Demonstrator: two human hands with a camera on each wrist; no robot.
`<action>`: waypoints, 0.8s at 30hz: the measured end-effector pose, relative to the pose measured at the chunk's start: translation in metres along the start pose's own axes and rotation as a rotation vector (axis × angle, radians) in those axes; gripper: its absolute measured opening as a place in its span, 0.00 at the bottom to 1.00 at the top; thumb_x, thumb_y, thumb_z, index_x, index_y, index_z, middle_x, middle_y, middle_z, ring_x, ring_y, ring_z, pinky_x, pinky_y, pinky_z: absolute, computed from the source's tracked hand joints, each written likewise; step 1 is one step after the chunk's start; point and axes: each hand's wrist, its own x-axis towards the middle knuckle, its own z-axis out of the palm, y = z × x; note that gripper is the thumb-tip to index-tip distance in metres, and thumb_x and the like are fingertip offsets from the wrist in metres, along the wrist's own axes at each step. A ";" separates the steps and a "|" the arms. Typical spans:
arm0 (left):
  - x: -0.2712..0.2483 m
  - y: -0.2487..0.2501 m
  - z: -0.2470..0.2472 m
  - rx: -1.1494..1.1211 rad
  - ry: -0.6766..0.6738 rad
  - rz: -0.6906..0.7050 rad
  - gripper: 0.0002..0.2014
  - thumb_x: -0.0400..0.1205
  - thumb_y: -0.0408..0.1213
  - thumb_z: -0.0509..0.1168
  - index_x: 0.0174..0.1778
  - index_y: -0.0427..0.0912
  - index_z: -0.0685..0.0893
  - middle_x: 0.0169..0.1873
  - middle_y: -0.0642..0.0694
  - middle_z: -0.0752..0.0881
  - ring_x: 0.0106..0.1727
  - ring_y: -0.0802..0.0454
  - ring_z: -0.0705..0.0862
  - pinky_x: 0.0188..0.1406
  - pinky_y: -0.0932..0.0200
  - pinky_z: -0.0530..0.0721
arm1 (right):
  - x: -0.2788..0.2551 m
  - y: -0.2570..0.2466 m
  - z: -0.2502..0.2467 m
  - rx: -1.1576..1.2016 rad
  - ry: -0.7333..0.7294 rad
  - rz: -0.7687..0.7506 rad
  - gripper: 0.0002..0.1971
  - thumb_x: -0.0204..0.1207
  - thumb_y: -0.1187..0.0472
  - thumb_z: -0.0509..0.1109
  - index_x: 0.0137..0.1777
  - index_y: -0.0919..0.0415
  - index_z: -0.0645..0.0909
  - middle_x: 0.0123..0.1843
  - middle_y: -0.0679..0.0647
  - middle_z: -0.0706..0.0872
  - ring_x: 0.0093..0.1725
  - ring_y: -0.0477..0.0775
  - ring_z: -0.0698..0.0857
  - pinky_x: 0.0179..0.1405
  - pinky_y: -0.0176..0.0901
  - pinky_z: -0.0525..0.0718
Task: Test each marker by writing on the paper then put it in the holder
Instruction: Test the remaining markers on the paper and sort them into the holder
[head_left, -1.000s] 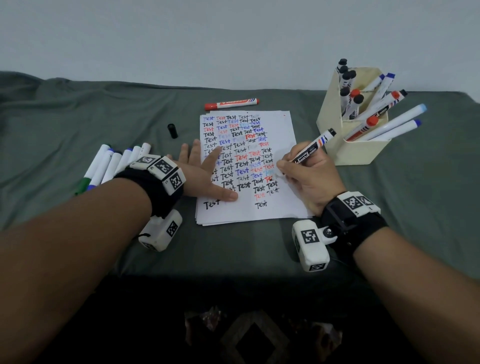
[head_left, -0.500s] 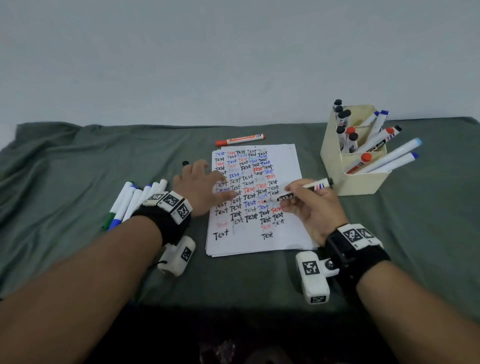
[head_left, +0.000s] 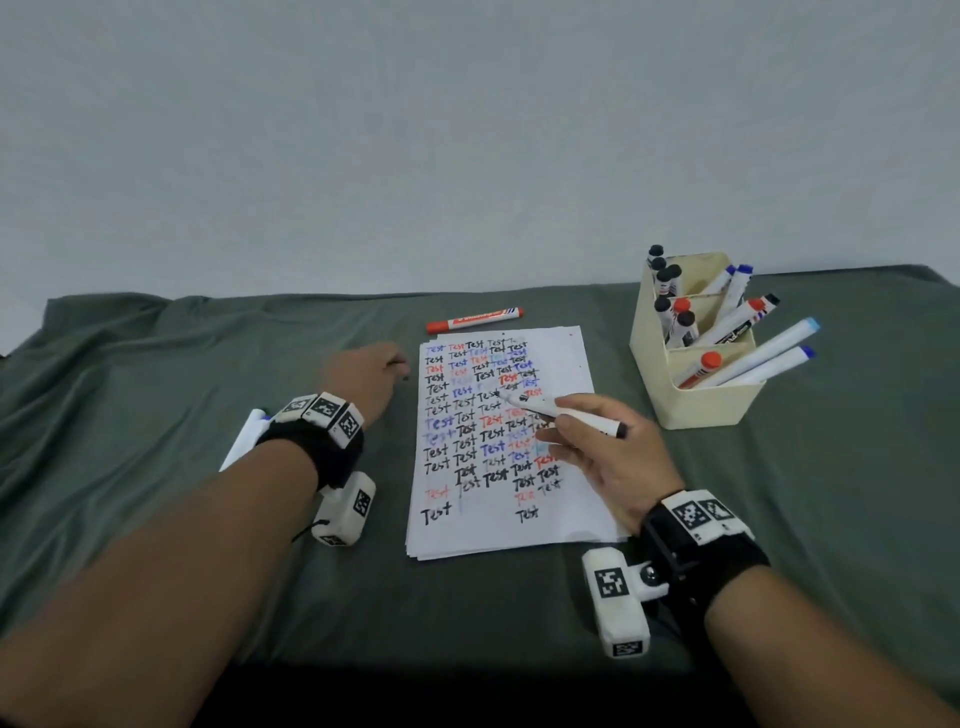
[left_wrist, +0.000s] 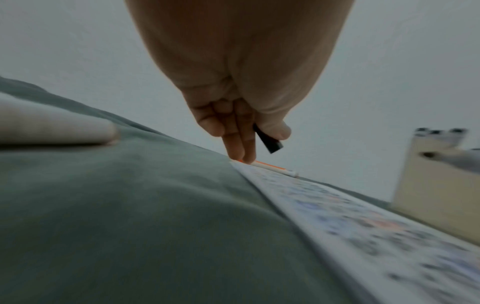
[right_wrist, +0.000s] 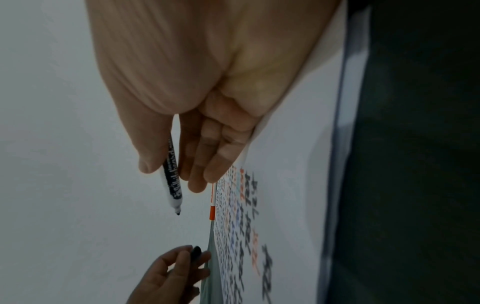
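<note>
My right hand (head_left: 597, 441) holds an uncapped black marker (head_left: 563, 413) above the paper (head_left: 561, 358), tip pointing left; the right wrist view shows the marker (right_wrist: 172, 181) pinched between thumb and fingers. The white sheet is filled with rows of "Test" in black, red and blue. My left hand (head_left: 371, 376) lies on the cloth left of the paper and pinches the black cap (left_wrist: 267, 140) between thumb and fingers. A cream holder (head_left: 696, 384) at the right carries several capped markers.
A red marker (head_left: 475, 319) lies beyond the paper's far edge. White markers (head_left: 249, 436) lie on the green cloth (head_left: 156, 395) behind my left wrist, mostly hidden. A pale wall rises behind the table.
My left hand left the paper, went to the black cap on the cloth and picked it up. My right hand lifted the marker off the page and turned its tip leftward.
</note>
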 end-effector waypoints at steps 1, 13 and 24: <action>-0.004 0.009 0.001 -0.052 -0.020 0.025 0.05 0.86 0.45 0.66 0.52 0.51 0.86 0.46 0.54 0.89 0.46 0.52 0.85 0.42 0.57 0.77 | 0.000 0.000 0.000 0.005 -0.006 -0.001 0.12 0.72 0.61 0.81 0.55 0.58 0.92 0.55 0.70 0.92 0.55 0.70 0.92 0.52 0.48 0.91; -0.048 0.064 0.017 -0.378 -0.204 0.169 0.06 0.90 0.45 0.58 0.49 0.53 0.79 0.45 0.57 0.91 0.42 0.60 0.89 0.38 0.52 0.88 | -0.001 -0.002 0.002 0.020 -0.011 0.005 0.12 0.71 0.62 0.81 0.54 0.59 0.93 0.55 0.70 0.92 0.53 0.70 0.93 0.51 0.48 0.91; -0.050 0.060 0.020 -0.477 -0.202 0.133 0.07 0.90 0.43 0.59 0.47 0.52 0.79 0.40 0.57 0.92 0.37 0.62 0.90 0.43 0.54 0.88 | -0.001 -0.002 0.001 0.016 -0.019 -0.001 0.12 0.70 0.61 0.81 0.53 0.60 0.93 0.53 0.72 0.92 0.52 0.70 0.93 0.51 0.49 0.92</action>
